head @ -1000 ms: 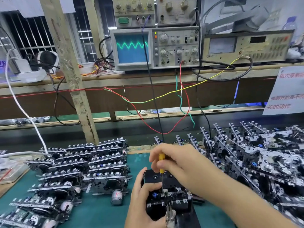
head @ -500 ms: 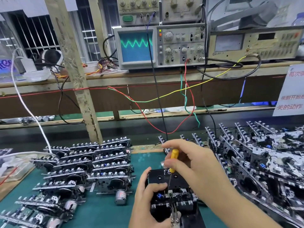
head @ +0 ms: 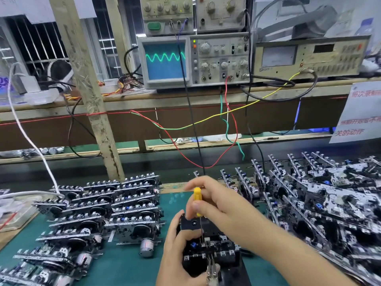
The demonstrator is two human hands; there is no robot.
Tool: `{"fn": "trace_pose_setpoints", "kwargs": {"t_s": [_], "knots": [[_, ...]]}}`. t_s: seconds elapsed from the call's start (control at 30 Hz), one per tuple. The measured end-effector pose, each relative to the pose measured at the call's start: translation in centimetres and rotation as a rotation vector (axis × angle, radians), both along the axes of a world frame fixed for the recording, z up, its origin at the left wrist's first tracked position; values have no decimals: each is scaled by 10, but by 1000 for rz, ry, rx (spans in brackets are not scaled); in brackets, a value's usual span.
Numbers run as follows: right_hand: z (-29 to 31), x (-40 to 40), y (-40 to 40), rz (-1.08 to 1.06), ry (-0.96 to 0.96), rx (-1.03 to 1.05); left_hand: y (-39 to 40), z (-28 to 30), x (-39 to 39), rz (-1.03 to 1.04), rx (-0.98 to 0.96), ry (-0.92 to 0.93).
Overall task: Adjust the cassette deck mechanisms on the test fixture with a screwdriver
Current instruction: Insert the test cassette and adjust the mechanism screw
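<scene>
A black cassette deck mechanism [head: 208, 247] sits on the dark test fixture [head: 237, 271] at the bottom centre of the green mat. My right hand [head: 218, 201] pinches a small screwdriver with a yellow handle [head: 197, 200], held upright; its thin shaft runs down into the mechanism's top. My left hand [head: 175, 250] grips the mechanism's left side, thumb on its upper edge. A metal clip [head: 211, 271] hangs at the mechanism's front.
Stacked mechanisms [head: 99, 213] lie in rows at left, and a larger heap [head: 321, 209] fills the right. An oscilloscope [head: 193, 60] with a green wave and a meter [head: 309, 56] stand on the shelf. Coloured wires [head: 226, 120] hang down. A wooden post [head: 90, 96] rises left of centre.
My right hand and the screwdriver have gone from tilted to nearly upright over the mechanism. The view has shifted a little; my left hand keeps its hold.
</scene>
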State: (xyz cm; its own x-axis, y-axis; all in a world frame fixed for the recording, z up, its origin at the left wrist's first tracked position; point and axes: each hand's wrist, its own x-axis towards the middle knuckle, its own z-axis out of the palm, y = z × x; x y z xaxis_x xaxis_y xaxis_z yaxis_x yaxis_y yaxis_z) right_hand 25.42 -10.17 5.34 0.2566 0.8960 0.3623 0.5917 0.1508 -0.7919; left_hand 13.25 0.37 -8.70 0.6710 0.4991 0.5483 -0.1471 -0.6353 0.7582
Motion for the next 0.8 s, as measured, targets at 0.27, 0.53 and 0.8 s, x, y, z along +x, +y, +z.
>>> {"fn": "trace_pose_setpoints", "kwargs": {"t_s": [0.27,0.53,0.8], "knots": [[-45,7,-44,-392,-239,-128,27,-10,5,-22,-32,146],[-84,2,-53,-371,-167,-227,32,26,33,-78,-707,96],[-97,-1,-45,-424,-106,-230,29,25,33,-109,-675,69]]}}
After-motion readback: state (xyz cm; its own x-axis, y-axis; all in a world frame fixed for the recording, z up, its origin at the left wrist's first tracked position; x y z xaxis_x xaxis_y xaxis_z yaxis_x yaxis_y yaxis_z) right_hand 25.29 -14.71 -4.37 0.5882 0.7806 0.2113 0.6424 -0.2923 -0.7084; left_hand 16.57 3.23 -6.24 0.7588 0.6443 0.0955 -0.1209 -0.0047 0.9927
